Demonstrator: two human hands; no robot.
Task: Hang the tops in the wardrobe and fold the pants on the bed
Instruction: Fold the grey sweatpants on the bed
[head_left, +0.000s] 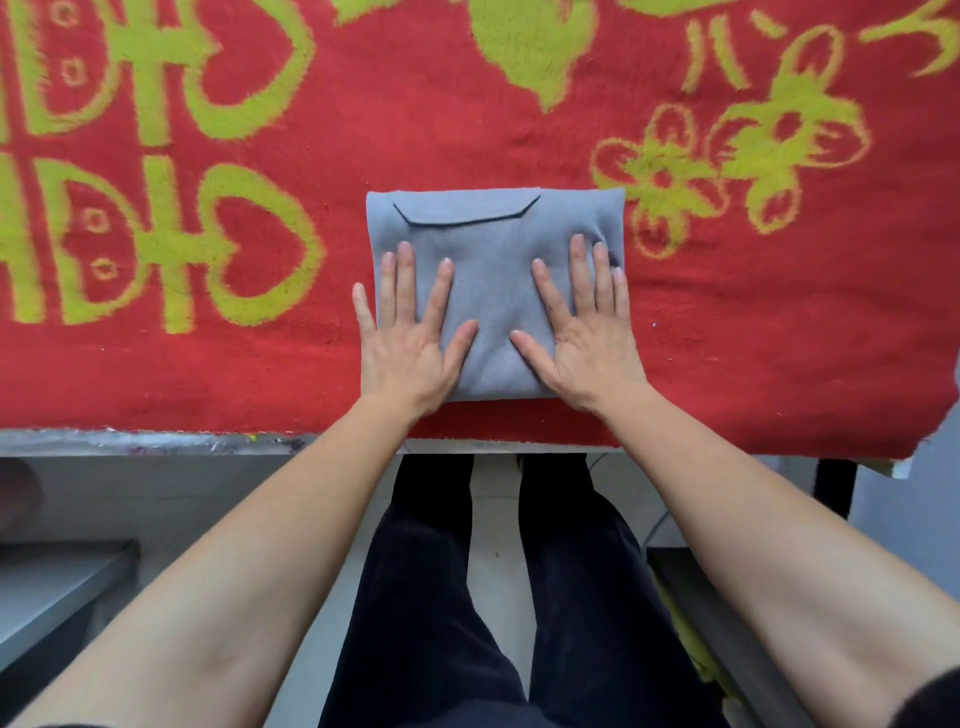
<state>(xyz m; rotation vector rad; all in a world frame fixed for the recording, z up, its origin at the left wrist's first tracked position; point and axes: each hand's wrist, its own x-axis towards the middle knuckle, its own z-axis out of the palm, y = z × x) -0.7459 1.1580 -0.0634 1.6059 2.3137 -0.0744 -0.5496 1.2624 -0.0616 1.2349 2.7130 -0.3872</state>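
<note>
Pants: grey, folded into a rectangle, pocket flap up, on the red blanket near the bed edge.
Left hand: flat, fingers straight, pressing the left side.
Right hand: flat, fingers straight, pressing the right side.

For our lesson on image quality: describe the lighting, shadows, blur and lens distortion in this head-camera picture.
Head view: soft, even light, no glare; the left hand and right hand cast only faint shadows on the folded grey pants; centre sharp, lower corners smeared; wide-angle distortion stretches the forearms.
</note>
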